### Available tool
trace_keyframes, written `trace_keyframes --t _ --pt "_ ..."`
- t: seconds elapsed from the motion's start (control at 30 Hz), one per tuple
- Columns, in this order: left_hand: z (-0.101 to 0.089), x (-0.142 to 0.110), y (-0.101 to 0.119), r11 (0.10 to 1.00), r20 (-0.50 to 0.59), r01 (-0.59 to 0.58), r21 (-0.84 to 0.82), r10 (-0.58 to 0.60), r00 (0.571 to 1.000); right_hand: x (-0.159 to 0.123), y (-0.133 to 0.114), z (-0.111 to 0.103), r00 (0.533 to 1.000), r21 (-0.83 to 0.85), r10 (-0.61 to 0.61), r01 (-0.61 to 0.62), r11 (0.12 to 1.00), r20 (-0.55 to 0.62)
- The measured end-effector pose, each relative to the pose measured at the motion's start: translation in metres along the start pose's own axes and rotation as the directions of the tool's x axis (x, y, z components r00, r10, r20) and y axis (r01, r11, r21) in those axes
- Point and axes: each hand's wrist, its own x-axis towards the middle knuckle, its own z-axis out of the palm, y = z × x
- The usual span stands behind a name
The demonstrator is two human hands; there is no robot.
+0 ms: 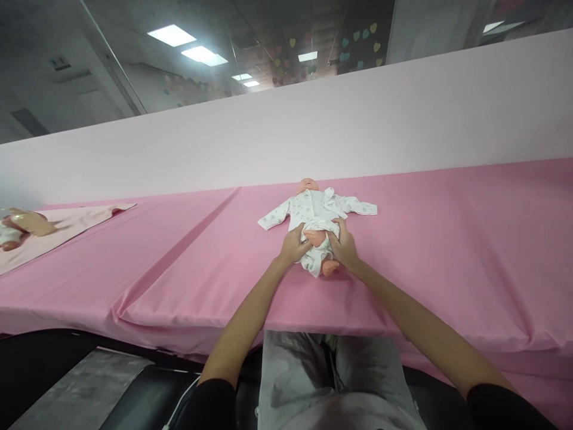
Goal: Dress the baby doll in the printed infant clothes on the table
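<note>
A baby doll (308,184) lies on its back on the pink-covered table, its head toward the wall. It wears a white patterned top (304,206) with both sleeves spread out to the sides. White baby pants (312,260) are bunched about its legs, and one bare foot (330,267) sticks out near the bottom. My left hand (294,243) grips the pants at the left side of the doll's lower body. On the opposite side, my right hand (344,245) has its fingers closed on the same cloth near the waist.
Pink cloth (430,257) covers the long table, with folds running across it. At the far left another doll (31,223) lies on a pale pink cloth (85,218). A white low wall (286,140) runs behind, topped by reflective glass. A black chair (147,397) stands below left.
</note>
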Motion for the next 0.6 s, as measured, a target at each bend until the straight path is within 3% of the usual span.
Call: trace_keyframes --t 0.6 --pt "-0.0012 0.0 0.0007 1.0 0.027 0.013 -0.011 -0.013 1.0 0.0004 0.0011 0.0007 1.0 -0.02 -0.007 0.008 1.0 0.021"
